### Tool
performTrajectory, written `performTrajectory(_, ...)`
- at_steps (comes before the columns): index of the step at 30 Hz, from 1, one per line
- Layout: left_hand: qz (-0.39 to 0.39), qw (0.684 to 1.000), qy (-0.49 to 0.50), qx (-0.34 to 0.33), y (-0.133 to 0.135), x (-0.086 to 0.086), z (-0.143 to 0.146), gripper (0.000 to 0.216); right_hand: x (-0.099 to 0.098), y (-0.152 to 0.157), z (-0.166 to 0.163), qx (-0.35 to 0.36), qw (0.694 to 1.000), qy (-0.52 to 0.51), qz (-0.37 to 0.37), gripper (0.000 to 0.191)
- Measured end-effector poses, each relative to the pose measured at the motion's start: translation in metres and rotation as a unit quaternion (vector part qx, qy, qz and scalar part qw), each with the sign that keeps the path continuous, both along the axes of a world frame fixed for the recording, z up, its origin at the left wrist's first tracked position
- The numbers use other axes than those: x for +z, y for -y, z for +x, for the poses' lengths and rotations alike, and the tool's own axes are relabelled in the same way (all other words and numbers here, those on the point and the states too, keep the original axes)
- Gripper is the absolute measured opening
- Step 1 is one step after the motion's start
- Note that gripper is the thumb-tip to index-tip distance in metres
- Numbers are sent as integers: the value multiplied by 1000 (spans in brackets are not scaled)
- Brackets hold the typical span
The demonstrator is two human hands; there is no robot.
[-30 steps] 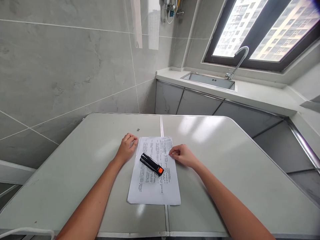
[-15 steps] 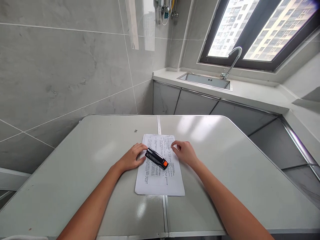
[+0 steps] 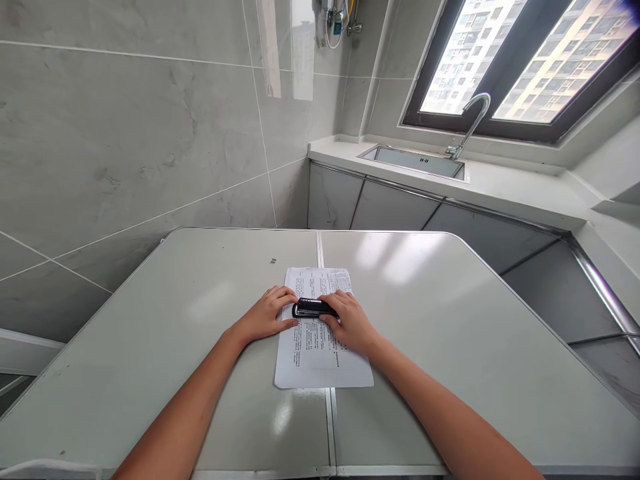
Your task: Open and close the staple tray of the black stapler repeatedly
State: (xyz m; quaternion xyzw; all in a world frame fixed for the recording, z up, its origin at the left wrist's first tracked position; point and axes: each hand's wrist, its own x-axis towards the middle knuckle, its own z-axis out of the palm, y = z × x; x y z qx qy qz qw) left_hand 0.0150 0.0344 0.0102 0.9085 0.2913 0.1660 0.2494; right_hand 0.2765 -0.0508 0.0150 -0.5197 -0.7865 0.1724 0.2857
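My right hand [image 3: 351, 323] pinches the black stapler [image 3: 311, 308] over the printed paper [image 3: 320, 370], my left hand [image 3: 265, 315] spread at its other end.

The bare right hand [image 3: 350, 323] is gripping the right end of a glossy black, elongated stapler [image 3: 311, 307], which is lying crosswise over white, rectangular printed paper [image 3: 325, 375]. The bare left hand [image 3: 270, 312] is curving its fingers and thumb around the stapler's left end; whether it is gripping is unclear. The paper is resting on a pale, glossy table with a metal rim [image 3: 150, 373], covering part of its centre seam. Tiny dark metallic pieces [image 3: 273, 261] are lying beyond the paper, to the left. Far right, a curved chrome faucet [image 3: 480, 110] is standing beside a rectangular metal sink [image 3: 415, 162].
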Motion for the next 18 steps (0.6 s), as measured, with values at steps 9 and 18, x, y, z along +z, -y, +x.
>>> performTrajectory(9, -22, 1000, 21, 2, -1, 0, -2, 18, -5, -5, 6, -15, 995, -95, 25, 36)
performTrajectory(18, -45, 999, 21, 10, -2, 0, -2, 21, -6, -11, 36, -38, 984, -172, 12, 46)
